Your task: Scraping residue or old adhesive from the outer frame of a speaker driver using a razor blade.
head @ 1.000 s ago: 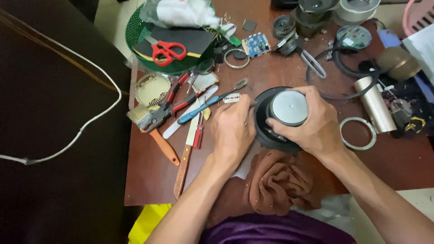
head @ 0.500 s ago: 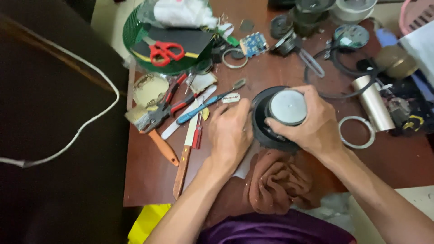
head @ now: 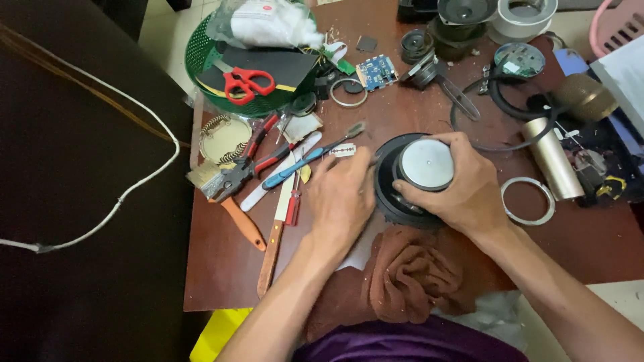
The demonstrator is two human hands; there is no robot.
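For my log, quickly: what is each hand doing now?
Left hand: lies flat beside the speaker, holding nothing.
Right hand: grips the speaker's magnet.

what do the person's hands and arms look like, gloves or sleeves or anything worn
Both hands are bare: no gloves, rings or watch show on the left hand or the right hand. Both forearms are uncovered, with no sleeves in view. A purple garment shows at the bottom edge.

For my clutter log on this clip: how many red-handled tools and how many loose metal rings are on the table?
Red-handled tools: 3: red-handled scissors in the green basket, red-and-black-handled pliers, small red-handled screwdriver.
Loose metal rings: 2: thin silver ring beside the right hand, smaller grey ring near the blue circuit board.
Total: 5
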